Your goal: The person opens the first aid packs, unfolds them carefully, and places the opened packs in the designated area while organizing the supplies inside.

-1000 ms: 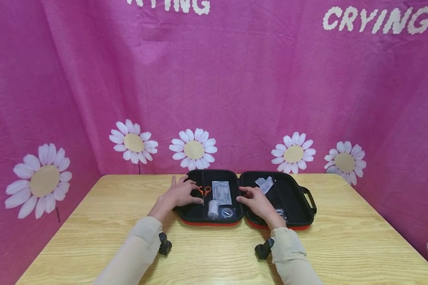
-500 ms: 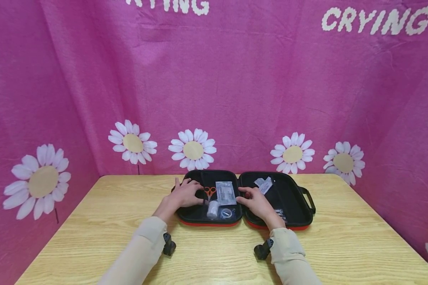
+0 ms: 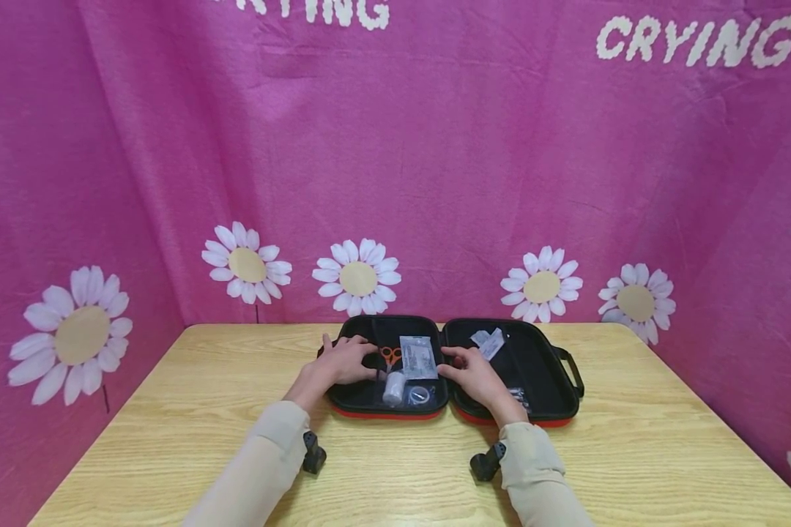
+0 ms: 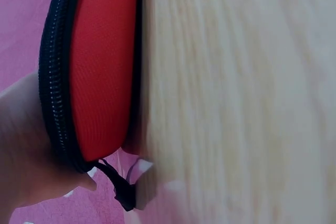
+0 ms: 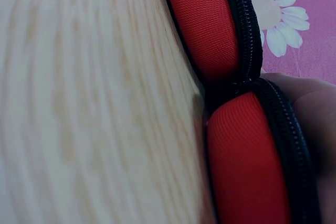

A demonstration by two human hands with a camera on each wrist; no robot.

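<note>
An open first-aid case (image 3: 395, 415), red outside and black inside, lies spread on the table. My left hand (image 3: 343, 364) reaches over its left half, with thumb and fingers at a dark strip inside; whether they pinch it is unclear. Right beside that hand are orange-handled scissors (image 3: 390, 356), a white bandage roll (image 3: 394, 389), a flat printed packet (image 3: 419, 359) and a bagged ring-shaped roll (image 3: 419, 396). My right hand (image 3: 472, 375) rests at the right half's inner edge by the hinge, thumb and fingertips apart. Something small and red (image 3: 458, 361) shows partly beneath it.
Small white packets (image 3: 489, 342) and a clear packet (image 3: 520, 396) lie in the right half. A black carry handle (image 3: 570, 371) sticks out on the right. The wooden table (image 3: 395, 476) meets a pink flowered cloth (image 3: 422, 183) behind and at the sides.
My left hand has shifted a little to the right. The scissors and printed packet have slid right, and the bandage roll has tilted slightly. My right hand has stayed put.
</note>
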